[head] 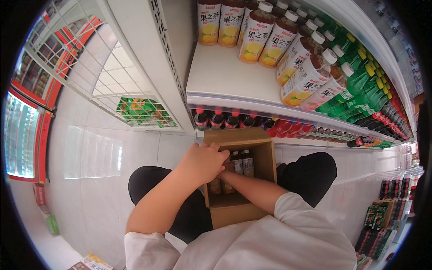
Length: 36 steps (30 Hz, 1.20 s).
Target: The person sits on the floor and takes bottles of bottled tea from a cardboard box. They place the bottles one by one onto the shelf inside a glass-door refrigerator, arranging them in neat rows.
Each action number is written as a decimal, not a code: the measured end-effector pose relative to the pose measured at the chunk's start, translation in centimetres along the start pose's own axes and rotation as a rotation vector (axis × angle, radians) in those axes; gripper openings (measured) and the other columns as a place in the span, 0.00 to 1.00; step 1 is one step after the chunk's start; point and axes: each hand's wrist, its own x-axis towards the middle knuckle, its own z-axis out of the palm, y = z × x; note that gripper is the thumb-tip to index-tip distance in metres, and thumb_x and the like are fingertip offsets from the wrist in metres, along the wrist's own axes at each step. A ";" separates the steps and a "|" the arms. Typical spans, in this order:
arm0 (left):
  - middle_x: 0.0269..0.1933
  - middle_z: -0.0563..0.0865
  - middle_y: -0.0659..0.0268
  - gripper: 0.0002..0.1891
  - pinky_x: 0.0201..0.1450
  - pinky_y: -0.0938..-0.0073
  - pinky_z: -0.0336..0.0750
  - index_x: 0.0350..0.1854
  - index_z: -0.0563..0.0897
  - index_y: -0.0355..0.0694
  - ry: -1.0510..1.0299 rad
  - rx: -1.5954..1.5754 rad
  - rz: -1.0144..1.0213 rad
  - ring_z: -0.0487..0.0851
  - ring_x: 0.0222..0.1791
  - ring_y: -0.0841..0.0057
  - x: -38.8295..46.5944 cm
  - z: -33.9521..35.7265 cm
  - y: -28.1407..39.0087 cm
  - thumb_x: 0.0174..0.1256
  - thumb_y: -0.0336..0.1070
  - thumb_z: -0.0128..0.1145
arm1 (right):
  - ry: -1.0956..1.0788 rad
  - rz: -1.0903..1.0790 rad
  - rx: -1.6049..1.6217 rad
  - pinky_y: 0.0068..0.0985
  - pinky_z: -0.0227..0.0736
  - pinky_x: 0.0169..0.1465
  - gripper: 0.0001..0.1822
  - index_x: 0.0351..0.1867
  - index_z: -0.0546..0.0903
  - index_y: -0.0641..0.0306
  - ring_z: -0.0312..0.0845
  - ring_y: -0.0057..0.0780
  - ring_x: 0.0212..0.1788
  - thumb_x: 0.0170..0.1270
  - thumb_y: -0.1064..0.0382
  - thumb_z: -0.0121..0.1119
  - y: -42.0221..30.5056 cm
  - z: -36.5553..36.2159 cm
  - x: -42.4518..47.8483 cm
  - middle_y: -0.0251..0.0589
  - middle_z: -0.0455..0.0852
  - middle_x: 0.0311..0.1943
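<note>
An open cardboard box (pixel 240 138) stands between my knees, its flaps spread. Inside it are several tea bottles (pixel 248 163) with white caps; more bottle bottoms show under my forearm. My left hand (pixel 206 163) is over the box's left side, fingertips beside my right hand; what its fingers hold is hidden. Reaching into the box, my right hand (pixel 228 167) is mostly covered by the left, so its grip cannot be seen. Ahead, a white shelf (pixel 222 74) carries upright bottles of lemon tea (pixel 253 40) with yellow-fruit labels.
Cola bottles (pixel 217 119) and red drinks (pixel 285 128) line the lower shelf. Green soda bottles (pixel 361 91) fill the shelf's right part. At left stand a wire rack (pixel 101 77) and a red-framed fridge (pixel 42 141). Stacked drink packs (pixel 376 216) are at right on the tiled floor (pixel 91 199).
</note>
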 end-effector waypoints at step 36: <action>0.61 0.87 0.55 0.25 0.63 0.47 0.79 0.69 0.80 0.50 -0.092 -0.037 -0.063 0.86 0.62 0.51 1.0 1.4 -0.6 0.73 0.49 0.65 | -0.173 0.192 -0.246 0.58 0.61 0.76 0.55 0.85 0.60 0.48 0.62 0.63 0.75 0.60 0.27 0.64 -1.5 -3.2 3.1 0.60 0.62 0.78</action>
